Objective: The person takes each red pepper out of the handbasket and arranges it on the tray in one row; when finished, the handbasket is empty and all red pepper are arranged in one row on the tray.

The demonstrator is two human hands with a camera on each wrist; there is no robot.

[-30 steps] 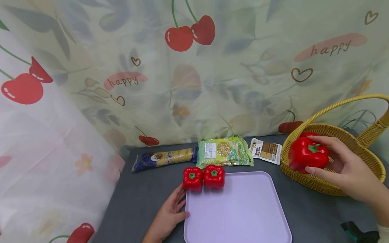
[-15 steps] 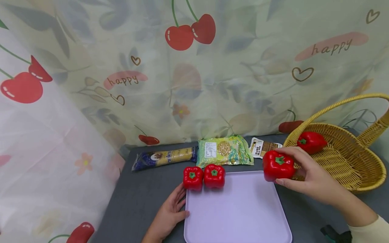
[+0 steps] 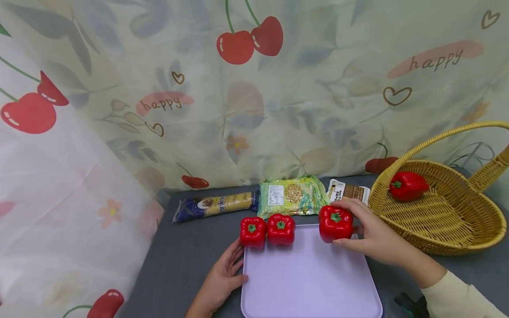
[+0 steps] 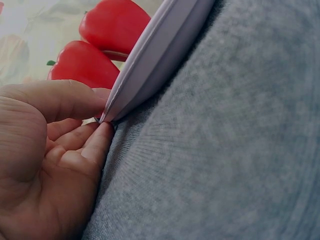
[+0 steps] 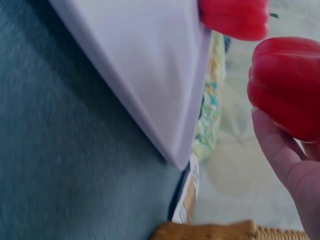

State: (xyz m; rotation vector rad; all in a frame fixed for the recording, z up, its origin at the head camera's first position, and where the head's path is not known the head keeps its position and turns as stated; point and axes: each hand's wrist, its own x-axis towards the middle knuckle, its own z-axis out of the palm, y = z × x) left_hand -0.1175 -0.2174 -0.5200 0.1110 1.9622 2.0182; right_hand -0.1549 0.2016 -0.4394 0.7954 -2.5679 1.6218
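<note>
My right hand (image 3: 374, 234) grips a red bell pepper (image 3: 335, 225) by its side, above the back right corner of a pale purple tray (image 3: 310, 278). In the right wrist view this pepper (image 5: 287, 85) is clear of the tray. Two more red bell peppers, a left one (image 3: 252, 234) and a right one (image 3: 281, 230), sit side by side at the tray's back left corner. My left hand (image 3: 220, 280) pinches the tray's left edge; the left wrist view has the thumb (image 4: 75, 97) at the rim and fingers against the outer side.
A wicker basket (image 3: 441, 229) with a tall handle stands at the right, holding one red bell pepper (image 3: 408, 186). Along the back lie a blue-and-yellow packet (image 3: 216, 206), a green bag (image 3: 294, 196) and a small white-brown packet (image 3: 350, 193). Behind hangs a printed curtain (image 3: 238, 110).
My right hand has carried the bell pepper leftward from over the basket to above the tray's back right corner, uncovering the pepper in the basket. My left hand stays in place.
</note>
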